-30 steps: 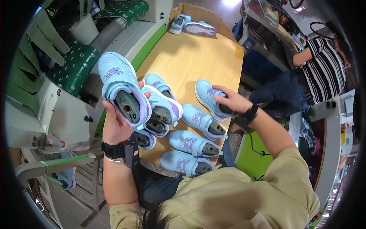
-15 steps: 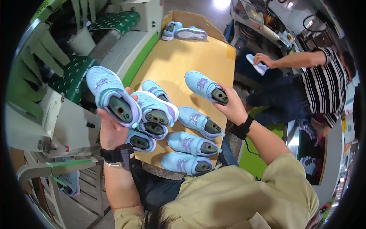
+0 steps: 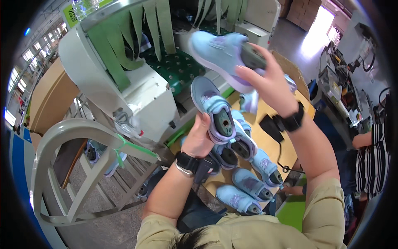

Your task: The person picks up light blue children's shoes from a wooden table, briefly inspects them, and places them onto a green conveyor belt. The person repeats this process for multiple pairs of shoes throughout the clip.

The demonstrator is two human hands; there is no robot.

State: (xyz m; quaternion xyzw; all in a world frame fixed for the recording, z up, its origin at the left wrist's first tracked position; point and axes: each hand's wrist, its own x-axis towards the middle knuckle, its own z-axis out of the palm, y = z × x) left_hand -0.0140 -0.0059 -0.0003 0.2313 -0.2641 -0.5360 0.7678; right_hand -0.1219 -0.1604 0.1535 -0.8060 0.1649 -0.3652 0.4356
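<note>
My left hand is closed around the heel side of a light blue sneaker, whose dark green shoe last shows in the opening. Up and to the right, my right hand grips another light blue sneaker by its heel, lifted toward the green perforated conveyor. This raised shoe is slightly blurred. Below my hands, several matching sneakers with lasts inside lie on the wooden table. Some sit close together under the shoe in my left hand.
A white machine with hanging green strips stands ahead, its green perforated conveyor running through it. At left is a grey metal rack holding shoes. A person in a striped shirt is at the far right.
My view has turned left toward the machine. The right hand has raised its sneaker and brought it across toward the conveyor; the left still holds its own. The other person has shifted toward the right edge.
</note>
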